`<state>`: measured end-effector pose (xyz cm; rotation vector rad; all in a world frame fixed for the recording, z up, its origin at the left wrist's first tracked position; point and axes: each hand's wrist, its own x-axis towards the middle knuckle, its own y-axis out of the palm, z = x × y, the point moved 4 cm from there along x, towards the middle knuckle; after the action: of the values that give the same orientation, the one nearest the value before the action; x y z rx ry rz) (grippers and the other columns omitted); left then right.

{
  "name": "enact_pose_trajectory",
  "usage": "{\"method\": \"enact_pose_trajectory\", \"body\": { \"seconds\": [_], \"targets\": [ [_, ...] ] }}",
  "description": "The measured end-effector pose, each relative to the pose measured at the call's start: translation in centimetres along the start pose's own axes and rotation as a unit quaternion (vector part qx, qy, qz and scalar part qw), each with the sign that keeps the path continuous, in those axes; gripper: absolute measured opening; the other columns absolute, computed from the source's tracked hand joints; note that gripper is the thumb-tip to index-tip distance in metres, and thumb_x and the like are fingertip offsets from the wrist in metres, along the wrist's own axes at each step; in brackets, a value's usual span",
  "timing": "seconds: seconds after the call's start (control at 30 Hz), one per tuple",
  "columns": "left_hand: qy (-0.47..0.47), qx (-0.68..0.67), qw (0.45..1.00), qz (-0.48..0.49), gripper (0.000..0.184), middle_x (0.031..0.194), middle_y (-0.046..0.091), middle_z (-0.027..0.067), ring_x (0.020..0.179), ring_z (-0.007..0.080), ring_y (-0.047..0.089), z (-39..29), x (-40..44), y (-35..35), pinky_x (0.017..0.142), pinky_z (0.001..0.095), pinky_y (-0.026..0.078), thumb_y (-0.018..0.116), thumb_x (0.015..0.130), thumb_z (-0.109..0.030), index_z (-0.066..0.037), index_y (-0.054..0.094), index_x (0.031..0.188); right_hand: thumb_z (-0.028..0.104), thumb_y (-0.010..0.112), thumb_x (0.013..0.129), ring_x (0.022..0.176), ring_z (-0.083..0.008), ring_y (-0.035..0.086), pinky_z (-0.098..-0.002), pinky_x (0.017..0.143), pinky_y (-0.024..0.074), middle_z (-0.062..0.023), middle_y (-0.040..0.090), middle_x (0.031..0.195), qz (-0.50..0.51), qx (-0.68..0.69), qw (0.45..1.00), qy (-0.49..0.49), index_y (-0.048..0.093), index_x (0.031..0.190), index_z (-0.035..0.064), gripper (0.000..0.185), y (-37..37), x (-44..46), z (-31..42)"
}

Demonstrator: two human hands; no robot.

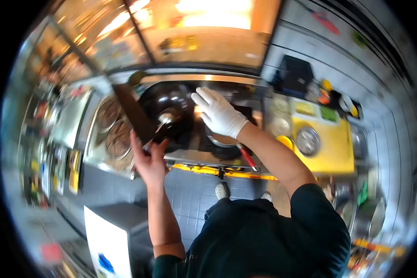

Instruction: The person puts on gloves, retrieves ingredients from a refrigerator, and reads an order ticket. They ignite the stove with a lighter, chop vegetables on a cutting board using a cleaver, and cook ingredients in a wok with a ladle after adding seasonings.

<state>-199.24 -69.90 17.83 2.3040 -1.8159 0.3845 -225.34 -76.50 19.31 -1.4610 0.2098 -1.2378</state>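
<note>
My bare left hand (149, 162) is closed at the lower end of a long, flat, dark blade-like tool (133, 111), with its index finger stretched along one edge. The tool slants up and left, in front of a large black wok (173, 99); blur hides its exact kind. Shiny metal (164, 119) shows right beside it. In a white glove, my right hand (217, 113) hovers over the stove, fingers stretched out and nothing in them. Partly hidden under that wrist is a pan (223, 140) with a red handle (248, 158).
Left of the wok, two round bowls of brown food (118, 138) sit in a metal tray. A yellow board (331, 150) on the right bears a metal bowl (307, 141) and small food containers (328, 114). Yellow piping (197, 169) runs along the stove's front.
</note>
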Motion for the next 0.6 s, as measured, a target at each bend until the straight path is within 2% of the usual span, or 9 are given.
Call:
{"method": "enact_pose_trajectory", "body": {
  "seconds": [0.03, 0.13, 0.23, 0.3, 0.37, 0.43, 0.47, 0.53, 0.6],
  "targets": [
    [-0.045, -0.022, 0.999, 0.003, 0.074, 0.096, 0.065, 0.0057, 0.053, 0.0036, 0.050, -1.5, -1.3, 1.6, 0.043, 0.0194, 0.039, 0.053, 0.099, 0.007, -0.013, 0.022, 0.164, 0.011, 0.067, 0.088, 0.136, -0.0422, 0.050, -0.0484, 0.115, 0.0414, -0.0250, 0.050, 0.146, -0.018, -0.002, 0.999, 0.036, 0.050, 0.145, -0.0007, 0.061, -2.0, -3.1, -1.0],
    [-0.026, -0.031, 0.995, 0.092, 0.076, 0.107, 0.063, 0.0089, 0.059, 0.0041, 0.053, -3.5, -5.2, 7.3, 0.047, 0.0187, 0.042, 0.053, 0.099, 0.007, -0.012, 0.021, 0.164, 0.008, 0.064, 0.092, 0.129, -0.0376, 0.058, -0.0435, 0.111, 0.0467, -0.0215, 0.060, 0.139, -0.148, 0.015, 0.975, 0.163, 0.057, 0.140, 0.0004, 0.049, -8.9, -14.5, -3.4],
    [0.033, -0.076, 0.965, 0.250, 0.079, 0.114, 0.060, 0.0091, 0.069, 0.0056, 0.055, -4.0, -10.3, 14.2, 0.057, 0.0202, 0.046, 0.051, 0.095, 0.009, -0.011, 0.020, 0.165, 0.007, 0.065, 0.095, 0.114, -0.0342, 0.067, -0.0381, 0.099, 0.0531, -0.0192, 0.069, 0.125, -0.273, -0.012, 0.902, 0.334, 0.068, 0.129, 0.0031, 0.034, -13.7, -28.8, -3.4],
    [0.014, -0.045, 0.932, 0.359, 0.075, 0.115, 0.061, 0.0088, 0.076, 0.0081, 0.056, -4.4, -14.5, 19.4, 0.063, 0.0225, 0.048, 0.054, 0.092, 0.007, -0.003, 0.028, 0.162, 0.009, 0.065, 0.096, 0.110, -0.0333, 0.069, -0.0371, 0.094, 0.0545, -0.0197, 0.071, 0.118, -0.252, 0.032, 0.844, 0.473, 0.068, 0.128, 0.0047, 0.032, -15.4, -38.0, -2.6],
    [0.034, 0.033, 0.872, 0.486, 0.073, 0.111, 0.063, 0.0115, 0.079, 0.0137, 0.058, -6.1, -19.0, 25.4, 0.067, 0.0265, 0.049, 0.057, 0.088, 0.005, 0.003, 0.034, 0.158, 0.012, 0.063, 0.097, 0.095, -0.0367, 0.070, -0.0392, 0.088, 0.0565, -0.0206, 0.072, 0.109, -0.254, -0.009, 0.795, 0.551, 0.069, 0.128, 0.0064, 0.032, -14.1, -48.8, -1.0],
    [0.179, 0.079, 0.782, 0.592, 0.073, 0.103, 0.060, 0.0171, 0.080, 0.0250, 0.057, -8.1, -23.6, 32.2, 0.070, 0.0330, 0.048, 0.058, 0.084, 0.008, 0.005, 0.039, 0.154, 0.012, 0.063, 0.096, 0.086, -0.0360, 0.071, -0.0403, 0.084, 0.0572, -0.0191, 0.074, 0.100, -0.236, -0.016, 0.721, 0.652, 0.070, 0.128, 0.0090, 0.033, -12.6, -58.1, 1.7],
    [0.233, 0.077, 0.732, 0.635, 0.072, 0.099, 0.058, 0.0202, 0.082, 0.0314, 0.057, -9.7, -26.4, 35.7, 0.072, 0.0365, 0.048, 0.058, 0.081, 0.009, 0.005, 0.043, 0.151, 0.013, 0.064, 0.096, 0.083, -0.0353, 0.071, -0.0406, 0.082, 0.0575, -0.0183, 0.074, 0.097, -0.261, 0.053, 0.649, 0.712, 0.071, 0.128, 0.0105, 0.033, -12.9, -61.4, 3.0],
    [0.222, 0.131, 0.663, 0.703, 0.064, 0.106, 0.059, 0.0203, 0.091, 0.0358, 0.061, -9.4, -31.5, 40.8, 0.079, 0.0405, 0.051, 0.058, 0.084, 0.007, 0.002, 0.050, 0.148, 0.015, 0.064, 0.095, 0.077, -0.0338, 0.071, -0.0414, 0.079, 0.0579, -0.0167, 0.074, 0.089, -0.315, 0.205, 0.481, 0.792, 0.071, 0.128, 0.0135, 0.034, -12.9, -67.0, 6.4],
    [0.330, 0.175, 0.587, 0.718, 0.061, 0.112, 0.061, 0.0210, 0.102, 0.0388, 0.063, -7.9, -36.0, 45.8, 0.087, 0.0435, 0.052, 0.059, 0.085, 0.005, 0.001, 0.052, 0.146, 0.019, 0.062, 0.096, 0.079, -0.0331, 0.072, -0.0414, 0.079, 0.0580, -0.0173, 0.074, 0.090, -0.349, 0.142, 0.476, 0.795, 0.071, 0.128, 0.0143, 0.034, -11.1, -72.9, 8.4]
  ]
}}
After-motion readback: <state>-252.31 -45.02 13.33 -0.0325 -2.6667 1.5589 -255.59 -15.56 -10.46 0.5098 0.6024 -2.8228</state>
